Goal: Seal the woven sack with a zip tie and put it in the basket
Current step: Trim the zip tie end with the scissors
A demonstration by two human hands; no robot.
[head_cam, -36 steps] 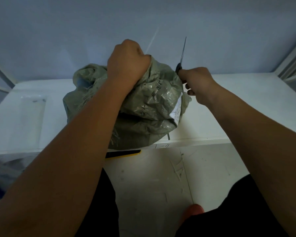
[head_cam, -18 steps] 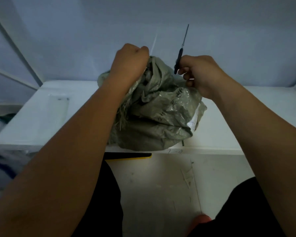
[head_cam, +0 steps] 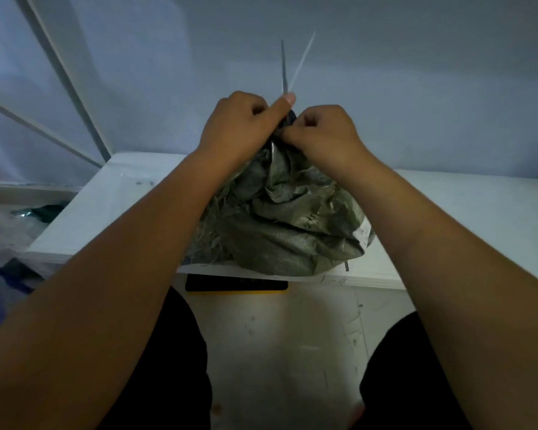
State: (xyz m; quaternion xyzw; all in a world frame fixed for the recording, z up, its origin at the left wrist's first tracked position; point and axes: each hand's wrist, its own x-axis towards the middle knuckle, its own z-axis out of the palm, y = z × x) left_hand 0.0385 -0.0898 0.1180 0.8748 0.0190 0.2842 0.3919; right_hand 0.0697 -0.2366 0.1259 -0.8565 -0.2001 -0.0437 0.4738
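Note:
A crumpled grey-green woven sack [head_cam: 289, 225] stands on the white table [head_cam: 454, 206], with its gathered neck held up between my hands. My left hand [head_cam: 236, 125] is closed around the neck, thumb pointing up. My right hand [head_cam: 323, 131] pinches a dark zip tie [head_cam: 284, 69] right at the neck. The tie's thin tail sticks straight up above my hands. A paler, whitish strip [head_cam: 303, 58] rises beside it, leaning right. The basket is not in view.
A black and yellow bar [head_cam: 236, 285] lies under the table's front edge. A clear plastic bag [head_cam: 128, 184] rests on the table's left end. White frame bars [head_cam: 59, 76] stand at the left, with dark and plastic clutter [head_cam: 41, 211] below them.
My right hand has moved left with the zip tie and now meets my left hand at the sack's neck. The view has shifted left and the sack sits more upright.

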